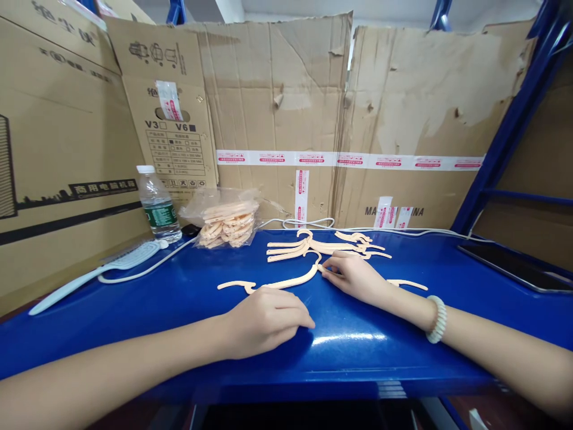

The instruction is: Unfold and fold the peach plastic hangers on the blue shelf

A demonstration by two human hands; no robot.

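Note:
A cream plastic hanger (293,280) lies nearest me on the blue table, its hook pointing away. My right hand (358,278) pinches it just below the hook with thumb and forefinger, and covers its right arm. A curved end piece (409,283) shows past that wrist; another is at the left end, partly behind my left hand. My left hand (271,322) rests palm down in front of the hanger, fingers loosely stretched to the right, with nothing visible in them. Behind lie several more cream hangers (290,248), close together, hooks away from me.
A clear plastic bag (228,218) of cream hanger parts sits at the back left. Beside it stand a water bottle (156,203) and a pale hairbrush (102,272) lying flat. A dark tablet (514,269) is at right. Cardboard (277,107) walls the back; a white cable (403,231) runs along it.

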